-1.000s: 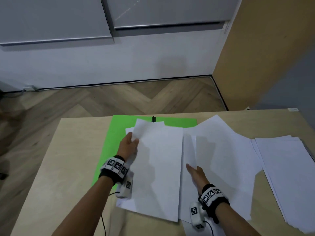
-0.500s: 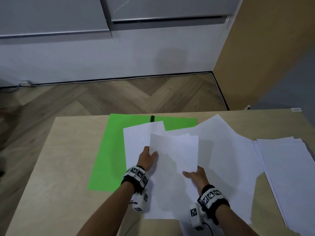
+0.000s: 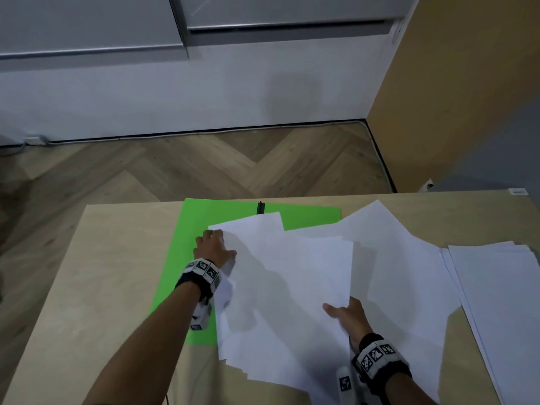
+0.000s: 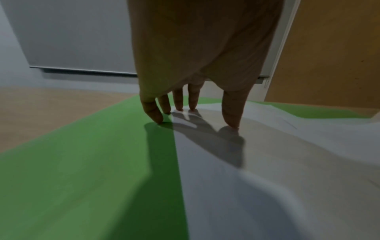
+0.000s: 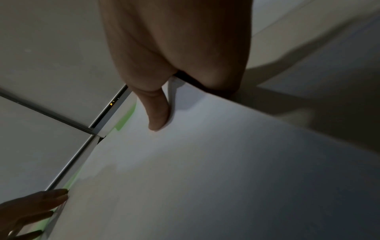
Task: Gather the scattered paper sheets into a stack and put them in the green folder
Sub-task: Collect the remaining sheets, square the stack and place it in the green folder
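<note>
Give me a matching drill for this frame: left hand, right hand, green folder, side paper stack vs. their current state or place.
Things:
1. left hand
2. right hand
3. green folder
4. side paper stack

States or places:
A. lies flat on the table, partly covered by white sheets
B. pinches the near corner of a lifted sheet
C. fingertips press down at the left edge of the sheets
D. sits apart at the table's right edge, touched by neither hand

Pairs: 1-C, 2-B, 3-A, 4-D

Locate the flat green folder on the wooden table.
In the head view the flat green folder lies left of centre on the wooden table, partly under white paper sheets, beneath the left hand.
</note>
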